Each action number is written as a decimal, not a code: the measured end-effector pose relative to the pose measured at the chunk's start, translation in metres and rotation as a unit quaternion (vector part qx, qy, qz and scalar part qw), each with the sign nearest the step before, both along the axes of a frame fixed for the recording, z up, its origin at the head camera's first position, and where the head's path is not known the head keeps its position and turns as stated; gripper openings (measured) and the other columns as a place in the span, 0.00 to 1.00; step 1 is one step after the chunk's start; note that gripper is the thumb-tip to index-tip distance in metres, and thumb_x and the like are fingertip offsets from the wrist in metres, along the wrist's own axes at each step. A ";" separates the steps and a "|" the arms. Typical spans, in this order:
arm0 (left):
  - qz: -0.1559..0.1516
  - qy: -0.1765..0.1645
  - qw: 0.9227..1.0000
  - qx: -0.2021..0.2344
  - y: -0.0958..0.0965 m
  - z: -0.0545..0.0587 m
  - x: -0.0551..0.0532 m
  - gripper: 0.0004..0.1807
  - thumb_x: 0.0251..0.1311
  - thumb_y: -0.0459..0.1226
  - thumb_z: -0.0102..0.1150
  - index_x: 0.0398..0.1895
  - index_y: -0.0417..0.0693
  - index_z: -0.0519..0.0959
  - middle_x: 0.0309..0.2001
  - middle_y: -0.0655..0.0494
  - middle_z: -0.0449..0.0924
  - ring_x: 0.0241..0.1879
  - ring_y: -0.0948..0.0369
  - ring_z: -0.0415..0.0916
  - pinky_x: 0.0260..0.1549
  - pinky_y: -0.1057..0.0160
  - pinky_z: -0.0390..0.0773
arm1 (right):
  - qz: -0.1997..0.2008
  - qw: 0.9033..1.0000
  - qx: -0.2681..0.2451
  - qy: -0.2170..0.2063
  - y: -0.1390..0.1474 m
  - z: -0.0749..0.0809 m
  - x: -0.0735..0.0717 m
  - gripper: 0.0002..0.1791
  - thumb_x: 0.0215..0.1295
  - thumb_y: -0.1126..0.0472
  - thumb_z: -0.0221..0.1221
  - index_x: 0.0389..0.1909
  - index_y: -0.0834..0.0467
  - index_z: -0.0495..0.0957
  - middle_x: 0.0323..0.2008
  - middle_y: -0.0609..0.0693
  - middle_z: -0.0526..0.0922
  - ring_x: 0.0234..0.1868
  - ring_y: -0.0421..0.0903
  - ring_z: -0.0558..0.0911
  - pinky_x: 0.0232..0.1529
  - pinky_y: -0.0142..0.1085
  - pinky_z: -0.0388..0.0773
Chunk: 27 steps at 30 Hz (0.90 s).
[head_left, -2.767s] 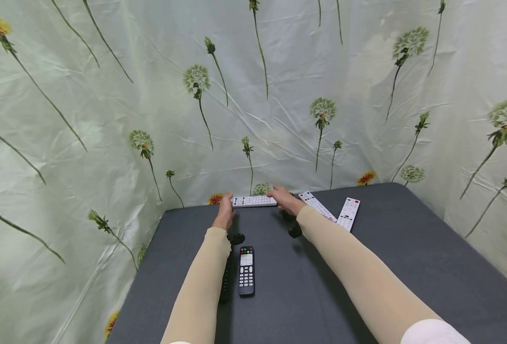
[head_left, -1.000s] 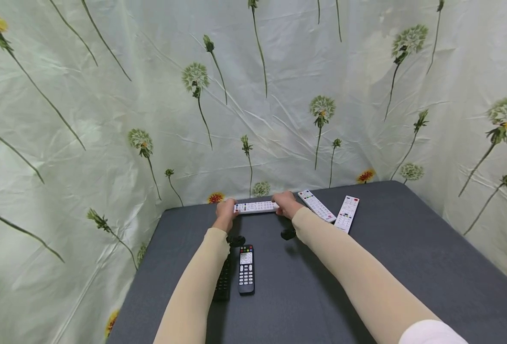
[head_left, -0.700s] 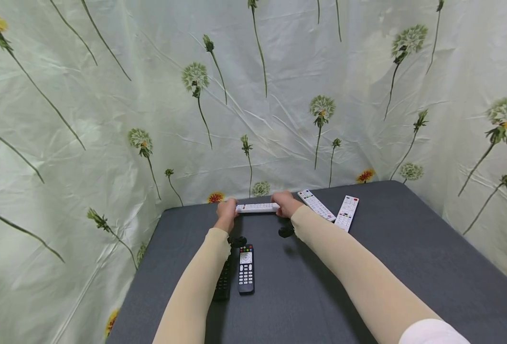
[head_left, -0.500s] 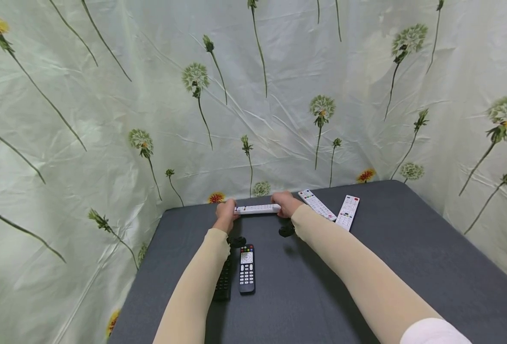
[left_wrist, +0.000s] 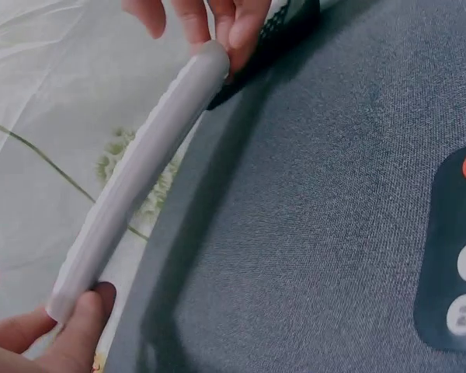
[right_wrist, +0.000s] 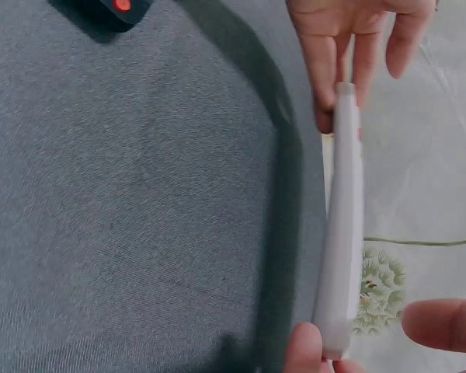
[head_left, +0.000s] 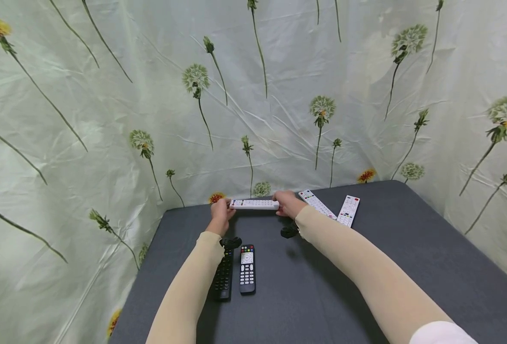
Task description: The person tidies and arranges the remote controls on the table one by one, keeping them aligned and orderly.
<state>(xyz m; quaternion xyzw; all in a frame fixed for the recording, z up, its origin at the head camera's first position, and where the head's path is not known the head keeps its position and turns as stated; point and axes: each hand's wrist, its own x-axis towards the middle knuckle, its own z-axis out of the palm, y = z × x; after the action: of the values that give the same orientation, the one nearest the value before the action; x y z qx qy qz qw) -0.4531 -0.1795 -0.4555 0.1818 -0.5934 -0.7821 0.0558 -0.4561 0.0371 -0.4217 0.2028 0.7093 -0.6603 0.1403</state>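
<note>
A white remote control [head_left: 254, 204] lies lengthwise between my two hands at the far edge of the dark grey table [head_left: 300, 296]. My left hand [head_left: 220, 214] pinches its left end; in the left wrist view a thumb and finger [left_wrist: 81, 322] close on that tip. At the other end, my right hand [head_left: 289, 204] grips with thumb and fingers, shown at the bottom of the right wrist view beside the remote control [right_wrist: 343, 233]. Both wrist views show the remote edge-on, its shadow on the cloth beside it.
Two more white remotes, one slanted [head_left: 318, 204] and one nearly lengthwise [head_left: 348, 211], rest right of my right hand. A black remote [head_left: 247, 270] lies nearer me, beside a second black remote [head_left: 223, 279] partly behind my left forearm. A flower-print curtain [head_left: 279, 143] hangs behind the table.
At first both hands were at the ends of the white remote with fingers loose. They then gripped it and drew it nearer. Since half a second ago, its left end and my left hand moved left.
</note>
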 end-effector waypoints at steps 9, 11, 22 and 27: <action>-0.055 0.035 0.990 0.127 0.001 0.008 -0.002 0.20 0.59 0.32 0.50 0.56 0.35 0.69 0.51 0.40 0.66 0.48 0.45 0.70 0.52 0.54 0.68 | 0.020 0.998 -0.048 0.045 0.016 -0.001 0.000 0.27 0.53 0.69 0.54 0.57 0.64 0.63 0.37 0.55 0.72 0.27 0.47 0.75 0.40 0.42 0.78; -0.063 0.041 0.988 0.134 0.003 0.011 -0.001 0.20 0.60 0.31 0.48 0.56 0.35 0.70 0.52 0.40 0.65 0.49 0.45 0.69 0.53 0.53 0.68 | 0.047 0.997 -0.042 0.051 0.019 -0.001 -0.001 0.26 0.53 0.68 0.56 0.56 0.64 0.65 0.36 0.55 0.73 0.28 0.47 0.77 0.37 0.41 0.79; -0.075 0.042 0.988 0.129 0.020 0.026 0.018 0.29 0.56 0.26 0.48 0.64 0.41 0.61 0.52 0.40 0.65 0.33 0.54 0.75 0.51 0.57 0.70 | 0.297 0.951 -0.054 0.072 0.047 0.004 0.010 0.26 0.59 0.61 0.59 0.59 0.52 0.69 0.46 0.57 0.76 0.31 0.48 0.79 0.41 0.46 0.77; -0.105 0.069 0.989 0.076 0.038 0.025 0.029 0.36 0.55 0.21 0.47 0.68 0.42 0.52 0.47 0.39 0.72 0.30 0.59 0.77 0.42 0.61 0.76 | 0.347 0.933 -0.057 0.080 0.054 0.005 0.025 0.31 0.56 0.63 0.61 0.63 0.48 0.65 0.48 0.59 0.75 0.36 0.51 0.79 0.45 0.52 0.73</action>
<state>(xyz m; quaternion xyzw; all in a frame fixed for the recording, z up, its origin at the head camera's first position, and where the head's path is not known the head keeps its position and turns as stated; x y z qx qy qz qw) -0.4244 -0.1412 -0.4307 0.0674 -0.5428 -0.8372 0.0003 -0.4310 0.0907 -0.4166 -0.1180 0.7054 -0.6242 0.3143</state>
